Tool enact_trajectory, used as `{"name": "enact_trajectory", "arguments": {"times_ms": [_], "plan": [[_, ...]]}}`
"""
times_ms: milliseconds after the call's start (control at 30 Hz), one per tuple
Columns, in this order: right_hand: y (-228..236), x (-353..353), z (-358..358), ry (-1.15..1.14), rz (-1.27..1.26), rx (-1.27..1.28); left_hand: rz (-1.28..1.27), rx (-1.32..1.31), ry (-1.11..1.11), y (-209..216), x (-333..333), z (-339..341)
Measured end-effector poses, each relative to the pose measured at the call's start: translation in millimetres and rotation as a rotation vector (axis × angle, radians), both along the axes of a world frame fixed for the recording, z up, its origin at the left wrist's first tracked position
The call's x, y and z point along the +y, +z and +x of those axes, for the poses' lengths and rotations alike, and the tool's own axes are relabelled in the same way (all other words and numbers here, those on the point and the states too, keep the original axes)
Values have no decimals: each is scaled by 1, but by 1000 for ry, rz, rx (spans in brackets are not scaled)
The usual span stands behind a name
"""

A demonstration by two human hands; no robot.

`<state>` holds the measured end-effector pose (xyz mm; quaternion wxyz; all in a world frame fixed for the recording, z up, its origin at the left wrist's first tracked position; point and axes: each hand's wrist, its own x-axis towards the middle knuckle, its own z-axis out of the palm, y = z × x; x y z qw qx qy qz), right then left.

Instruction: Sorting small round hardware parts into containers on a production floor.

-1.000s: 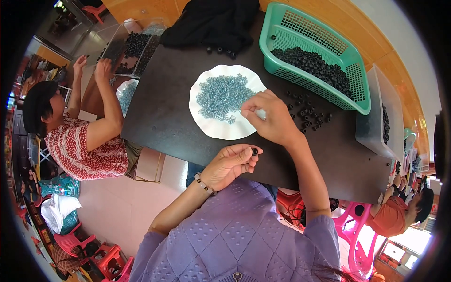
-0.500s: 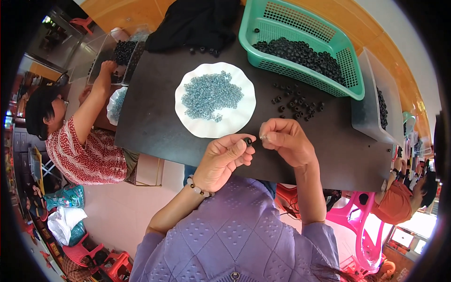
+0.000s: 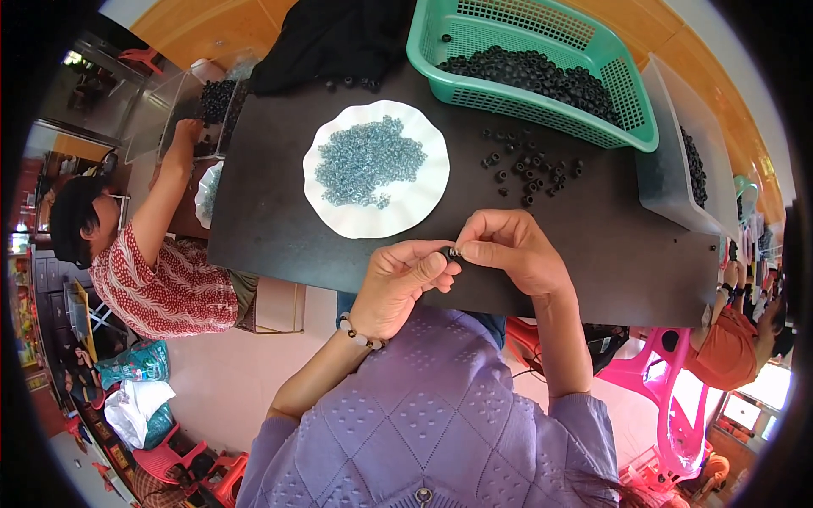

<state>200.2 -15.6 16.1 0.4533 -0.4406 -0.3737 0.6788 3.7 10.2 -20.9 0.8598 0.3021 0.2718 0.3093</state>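
Note:
Over the table's near edge my left hand (image 3: 394,288) pinches a small round black hollow piece (image 3: 445,252) between thumb and forefinger. My right hand (image 3: 518,254) meets it from the right, thumb and forefinger closed on a tiny shiny clear piece (image 3: 457,251) at the open end of the black one. Whether the clear piece sits inside is too small to tell. Just beyond my hands stands a white wavy-rimmed plate (image 3: 434,188), heaped with small bluish clear pieces (image 3: 368,161). Loose black pieces (image 3: 532,173) lie scattered right of the plate.
A green mesh basket (image 3: 508,108) of black pieces stands at the far right, beside a translucent bin (image 3: 673,190). Black cloth (image 3: 330,42) covers the far left. At the left a person in a red patterned shirt (image 3: 169,279) reaches into a clear bin. A pink chair (image 3: 669,389) is at the right.
My right hand has moved left, bringing the clear piece up against the black piece in my left hand. The whole view has shifted slightly.

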Motion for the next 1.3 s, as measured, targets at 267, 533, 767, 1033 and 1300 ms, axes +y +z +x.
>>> {"name": "enact_trajectory", "arguments": {"times_ms": [267,533,767,1033,1300], "plan": [[-1,-3,-2,-6,25,-91,24,42,-18,-4,0,0],[1,-7,-4,-29,39,-158,-9,6,-16,-9,-2,2],[0,-24,30,-220,91,-269,-45,-1,-34,-8,-2,6],[-15,-46,104,-612,26,-973,-76,11,-33,-14,-1,3],[-27,-39,124,-644,97,-1080,-86,20,-44,-15,-1,9]]}}
